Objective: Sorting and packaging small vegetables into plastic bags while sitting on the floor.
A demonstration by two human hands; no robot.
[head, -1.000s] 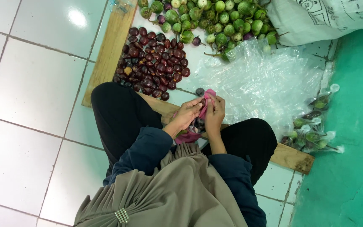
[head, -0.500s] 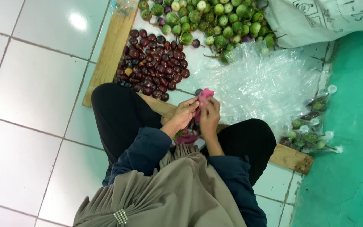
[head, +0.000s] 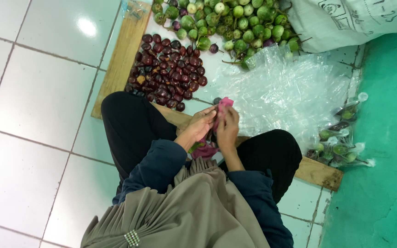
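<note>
Seated on the white tiled floor (head: 33, 92), the person brings both hands together in front of the knees around a small pink piece (head: 225, 102), perhaps a band or a scrap of plastic; it is too small to tell which. The left hand (head: 203, 123) pinches its near side and the right hand (head: 228, 129) closes on it from the other side, so each grip is clenched on the pink piece, which sits between the fingertips at the top of the grip. Just beyond the grip lies one loose dark fruit (head: 217, 100); farther out and to the left spreads a heap of dark purple round fruits (head: 168, 73), with a pile of green round eggplants (head: 235, 23) past it. To the right of the grip lie a sheet of clear plastic bags (head: 286, 92) and, well apart, some filled packets (head: 338, 142). The pink piece looks thin and slippery, so a loosened pinch could drop it into the lap, where more pink material (head: 204, 151) would make it hard to pick out.
</note>
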